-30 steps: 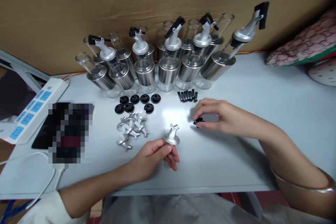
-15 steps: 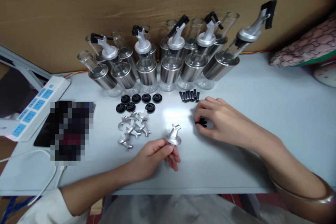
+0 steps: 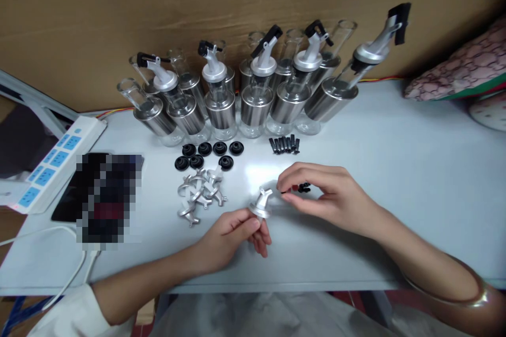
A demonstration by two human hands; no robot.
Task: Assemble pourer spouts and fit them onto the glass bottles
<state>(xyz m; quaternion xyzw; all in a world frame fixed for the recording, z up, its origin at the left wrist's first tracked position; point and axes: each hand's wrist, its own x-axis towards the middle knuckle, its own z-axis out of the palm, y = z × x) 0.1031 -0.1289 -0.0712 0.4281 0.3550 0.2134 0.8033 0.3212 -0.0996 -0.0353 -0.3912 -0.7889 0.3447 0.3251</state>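
Note:
Between the thumb and fingers of my left hand point(image 3: 229, 237) is a silver pourer spout point(image 3: 261, 204), held by its base with its nozzle tilted up. My right hand point(image 3: 330, 189) pinches a tiny black piece point(image 3: 283, 192) just right of the spout, apart from it. Behind those fingers lies a small cluster of black parts point(image 3: 304, 188), partly hidden. A row of short black sticks point(image 3: 284, 144) lies above the right hand. Left of the spout is a pile of loose silver spouts point(image 3: 202, 189), with several round black stoppers point(image 3: 204, 148) above it.
Glass bottles with steel sleeves point(image 3: 221, 110) stand along the back, several topped with pourers point(image 3: 264, 63). A power strip point(image 3: 55, 160), a phone point(image 3: 75, 189) and a white cable point(image 3: 91, 260) lie at the left. A patterned cloth item point(image 3: 458, 71) sits back right.
My right hand has moved left from the cluster of small black parts towards the spout, carrying a tiny black piece. The left hand and its spout have hardly moved.

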